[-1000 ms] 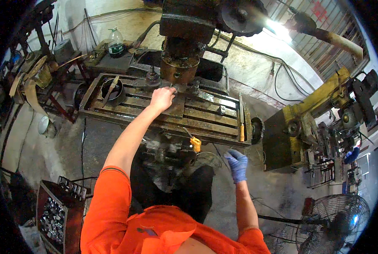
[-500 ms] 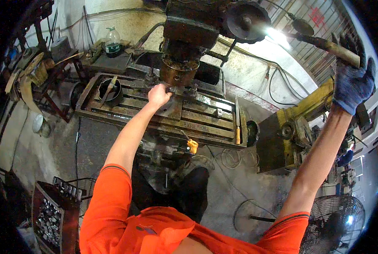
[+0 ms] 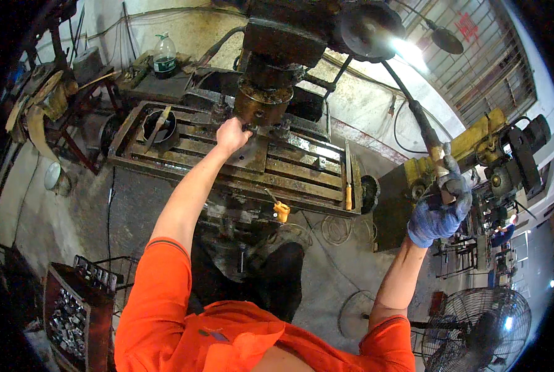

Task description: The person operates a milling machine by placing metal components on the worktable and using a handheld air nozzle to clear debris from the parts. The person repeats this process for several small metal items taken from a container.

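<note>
Gloved and closed tight, the right hand [image 3: 439,211] grips the long feed lever [image 3: 421,127] that slants down from the head of the drill press [image 3: 277,43], well off to that machine's right. Below the head lies the slotted work table [image 3: 289,170], with a flat metal plate [image 3: 249,155] resting on it. Bare, the left hand [image 3: 230,135] sits just under the spindle [image 3: 261,102], fingers curled at the plate's edge; what they pinch I cannot tell. Judging by this, 2 hands are set, and the spindle has not met the plate.

Slotted machine table [image 3: 289,170] with round dark bowl [image 3: 159,126], flat metal plate [image 3: 249,155].
</note>
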Available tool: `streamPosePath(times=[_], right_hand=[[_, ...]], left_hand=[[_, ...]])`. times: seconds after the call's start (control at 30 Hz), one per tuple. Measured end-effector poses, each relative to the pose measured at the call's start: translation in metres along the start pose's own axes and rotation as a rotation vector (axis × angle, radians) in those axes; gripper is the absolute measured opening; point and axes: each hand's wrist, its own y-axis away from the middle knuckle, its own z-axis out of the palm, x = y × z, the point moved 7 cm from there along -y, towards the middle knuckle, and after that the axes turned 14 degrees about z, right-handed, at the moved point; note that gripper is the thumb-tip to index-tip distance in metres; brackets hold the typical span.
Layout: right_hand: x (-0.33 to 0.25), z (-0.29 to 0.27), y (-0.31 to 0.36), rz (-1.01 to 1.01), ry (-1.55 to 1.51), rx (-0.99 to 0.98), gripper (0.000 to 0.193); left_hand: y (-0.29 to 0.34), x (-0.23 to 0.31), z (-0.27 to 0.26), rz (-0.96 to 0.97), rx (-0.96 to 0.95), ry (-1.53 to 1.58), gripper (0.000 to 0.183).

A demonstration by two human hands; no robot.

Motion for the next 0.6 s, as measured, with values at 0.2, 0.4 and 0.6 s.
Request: streamPosePath(times=[0.2, 0.4, 0.6], right_hand=[[-0.004, 0.011, 0.0, -0.021, -0.059, -0.073, 0.037], [0.003, 0.005, 0.007, 0.078, -0.089, 0.025, 0.037], [0.013, 0.0, 0.013, 0.076, -0.169, -0.04, 0.039]], left_hand=[[-0.005, -0.017, 0.012, -0.052, -0.136, -0.012, 0.042], [0.009, -0.008, 0.0, 0.009, -0.139, 0.417, 0.037], [0.051, -0.012, -0.046, 0.021, -0.133, 0.62, 0.036]])
